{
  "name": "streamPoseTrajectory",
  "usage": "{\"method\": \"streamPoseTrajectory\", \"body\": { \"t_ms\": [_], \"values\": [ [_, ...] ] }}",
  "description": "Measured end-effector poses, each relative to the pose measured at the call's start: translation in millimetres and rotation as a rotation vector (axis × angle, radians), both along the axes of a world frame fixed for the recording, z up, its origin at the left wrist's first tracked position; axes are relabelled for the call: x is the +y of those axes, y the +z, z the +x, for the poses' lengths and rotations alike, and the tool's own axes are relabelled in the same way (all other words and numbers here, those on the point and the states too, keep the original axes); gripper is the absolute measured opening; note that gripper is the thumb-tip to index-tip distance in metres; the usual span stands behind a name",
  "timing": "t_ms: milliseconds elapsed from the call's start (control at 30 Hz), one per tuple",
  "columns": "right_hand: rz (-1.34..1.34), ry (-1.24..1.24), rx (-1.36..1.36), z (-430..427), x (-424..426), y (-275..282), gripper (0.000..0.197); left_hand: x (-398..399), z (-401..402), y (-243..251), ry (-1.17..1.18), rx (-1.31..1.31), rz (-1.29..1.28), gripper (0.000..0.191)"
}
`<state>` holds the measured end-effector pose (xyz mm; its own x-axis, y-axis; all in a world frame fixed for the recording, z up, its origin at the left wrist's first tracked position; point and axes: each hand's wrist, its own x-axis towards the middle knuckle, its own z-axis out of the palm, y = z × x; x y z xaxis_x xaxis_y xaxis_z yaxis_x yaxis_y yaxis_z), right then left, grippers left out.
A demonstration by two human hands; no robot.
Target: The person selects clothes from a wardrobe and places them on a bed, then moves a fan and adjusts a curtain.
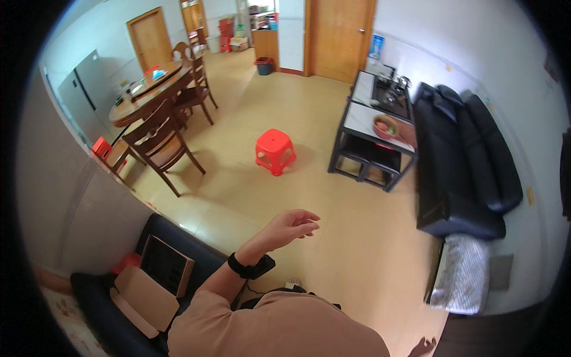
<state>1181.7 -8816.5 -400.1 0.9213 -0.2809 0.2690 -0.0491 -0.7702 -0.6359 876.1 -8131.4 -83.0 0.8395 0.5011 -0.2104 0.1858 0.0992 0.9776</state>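
Note:
My left hand (290,228) is held out in front of my body with bent fingers apart and nothing in it. A black strap with a small dark device (252,267) is worn on that wrist. At the bottom right edge, part of my right hand (423,347) shows near the floor's edge, its fingers apart and holding nothing visible. Beyond my left hand, a red plastic stool (275,151) stands upright on the tiled floor.
An open cardboard box (167,265) lies on a black seat at the lower left. A dining table (154,96) with wooden chairs stands upper left. At the right, a marble-topped table (359,118) holds a bowl (385,127) beside a black sofa (450,169).

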Motion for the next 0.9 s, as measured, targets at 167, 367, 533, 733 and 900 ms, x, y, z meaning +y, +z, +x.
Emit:
{"method": "streamPoseTrajectory", "body": {
  "t_ms": [167,367,533,733,900],
  "values": [
    [0.043,0.598,0.131,29,345,156,0.033,83,-48,6,0.240,0.010,-0.051,0.037],
    [0.176,1.080,0.158,44,605,206,0.026,159,-78,17,0.525,-0.107,-0.067,0.033],
    [0.298,1.339,0.319,56,788,224,0.024,220,-99,16,0.864,-0.050,-0.052,0.029],
    [0.268,1.581,0.400,66,978,234,0.024,290,-109,21,1.172,-0.013,-0.017,0.027],
    [0.191,1.792,0.425,34,1113,248,0.023,360,-113,11,1.271,-0.023,-0.065,0.026]
  ]
}}
